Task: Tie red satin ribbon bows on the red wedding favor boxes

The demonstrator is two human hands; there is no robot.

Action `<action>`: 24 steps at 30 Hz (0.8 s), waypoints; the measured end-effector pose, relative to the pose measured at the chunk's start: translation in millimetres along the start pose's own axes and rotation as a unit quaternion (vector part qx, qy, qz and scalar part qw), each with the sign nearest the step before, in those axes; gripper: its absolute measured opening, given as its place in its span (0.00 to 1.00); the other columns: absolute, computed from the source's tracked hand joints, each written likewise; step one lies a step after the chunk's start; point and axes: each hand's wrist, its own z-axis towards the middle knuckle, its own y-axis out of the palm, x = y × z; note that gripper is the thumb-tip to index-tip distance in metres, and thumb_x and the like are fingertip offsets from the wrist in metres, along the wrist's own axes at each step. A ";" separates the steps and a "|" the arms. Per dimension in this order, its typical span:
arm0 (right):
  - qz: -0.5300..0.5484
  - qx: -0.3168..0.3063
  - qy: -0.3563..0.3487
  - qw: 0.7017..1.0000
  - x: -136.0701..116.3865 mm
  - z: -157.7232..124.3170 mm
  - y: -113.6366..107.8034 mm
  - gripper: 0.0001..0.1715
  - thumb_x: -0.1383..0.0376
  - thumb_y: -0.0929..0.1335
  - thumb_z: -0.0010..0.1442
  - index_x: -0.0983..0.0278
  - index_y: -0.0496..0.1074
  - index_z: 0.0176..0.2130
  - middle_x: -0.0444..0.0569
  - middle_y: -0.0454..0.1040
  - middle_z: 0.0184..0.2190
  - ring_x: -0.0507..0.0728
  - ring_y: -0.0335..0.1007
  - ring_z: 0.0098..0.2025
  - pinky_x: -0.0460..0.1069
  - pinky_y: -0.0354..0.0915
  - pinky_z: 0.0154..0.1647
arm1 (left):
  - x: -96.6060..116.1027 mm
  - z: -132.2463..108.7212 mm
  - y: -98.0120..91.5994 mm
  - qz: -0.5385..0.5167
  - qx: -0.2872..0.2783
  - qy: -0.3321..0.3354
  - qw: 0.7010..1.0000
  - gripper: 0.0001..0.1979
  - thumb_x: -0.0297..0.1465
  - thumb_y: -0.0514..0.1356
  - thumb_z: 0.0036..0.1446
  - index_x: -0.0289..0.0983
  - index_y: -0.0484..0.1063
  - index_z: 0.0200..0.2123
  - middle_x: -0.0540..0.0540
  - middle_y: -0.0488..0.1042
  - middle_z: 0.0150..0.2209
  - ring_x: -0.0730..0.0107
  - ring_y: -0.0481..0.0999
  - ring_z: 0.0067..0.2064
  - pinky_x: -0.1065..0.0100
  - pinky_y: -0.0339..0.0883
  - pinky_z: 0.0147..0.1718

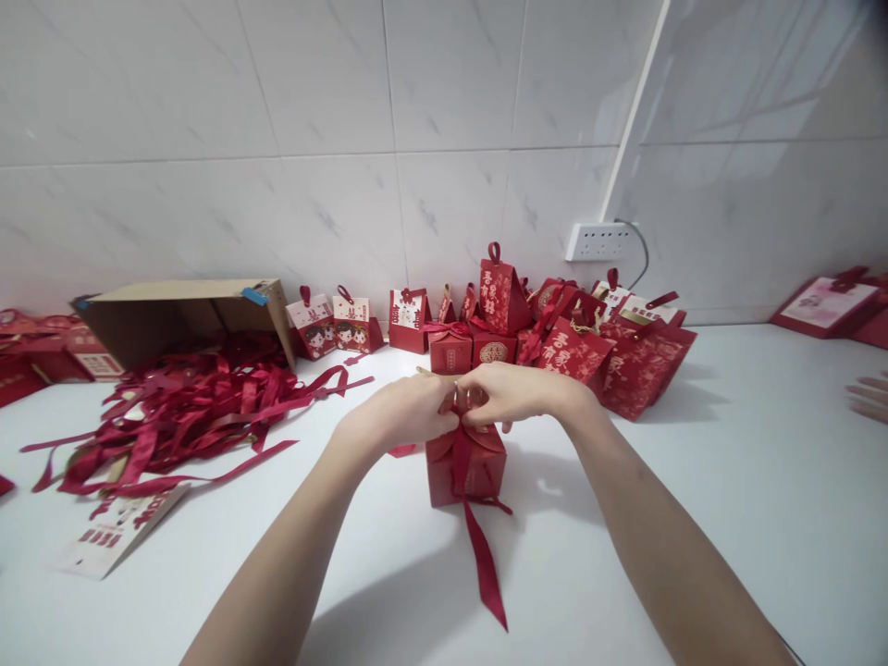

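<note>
A small red gift box [444, 476] stands on the white table in front of me. From its top a dark red ribbon [482, 564] runs down the front, and its loose end lies on the table toward me. My left hand [409, 407] and my right hand [510, 393] meet over the top of the box. The fingers of both are closed in a pinch on the ribbon, close against each other. The ribbon between the fingertips is mostly hidden.
An open cardboard box [184, 305] lies on its side at left, red ribbons [180, 416] spilling out. A printed card [121, 532] lies nearer. Several red gift boxes [503, 296] stand along the wall below a power socket [600, 242]. Another person's hand [870, 396] shows at the right edge.
</note>
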 end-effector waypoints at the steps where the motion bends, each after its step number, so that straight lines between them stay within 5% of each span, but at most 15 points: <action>1: -0.002 0.000 -0.001 1.000 0.8 0.4 0.0 0.06 0.67 0.63 0.50 0.63 0.66 0.32 0.44 0.70 0.27 0.50 0.70 0.24 0.42 0.65 0.20 | 0.0 -0.3 -0.6 0.003 0.001 -0.001 1.000 0.05 0.30 0.51 0.48 0.38 0.66 0.27 0.48 0.69 0.24 0.69 0.68 0.24 0.70 0.51 0.20; 11: 0.019 -0.012 0.004 1.000 3.0 2.1 1.1 0.09 0.68 0.63 0.49 0.64 0.67 0.34 0.45 0.70 0.27 0.50 0.70 0.23 0.42 0.64 0.19 | 1.3 1.1 3.1 -0.010 -0.019 -0.012 1.000 0.08 0.33 0.51 0.49 0.38 0.65 0.22 0.49 0.68 0.21 0.72 0.63 0.20 0.69 0.49 0.18; 16: 0.026 0.009 0.010 1.000 1.0 0.3 0.3 0.04 0.68 0.62 0.49 0.64 0.65 0.30 0.44 0.69 0.26 0.51 0.70 0.24 0.42 0.64 0.18 | 1.3 1.9 4.4 0.012 -0.004 -0.003 1.000 0.08 0.29 0.49 0.50 0.37 0.67 0.25 0.47 0.70 0.23 0.69 0.66 0.22 0.69 0.51 0.20; 24: 0.070 -0.026 0.004 0.997 3.7 1.0 0.5 0.05 0.69 0.63 0.46 0.62 0.61 0.28 0.41 0.66 0.26 0.50 0.70 0.25 0.43 0.67 0.21 | 10.9 3.4 -1.3 0.097 0.070 -0.089 0.989 0.12 0.32 0.47 0.53 0.35 0.67 0.24 0.40 0.73 0.27 0.58 0.73 0.29 0.65 0.57 0.26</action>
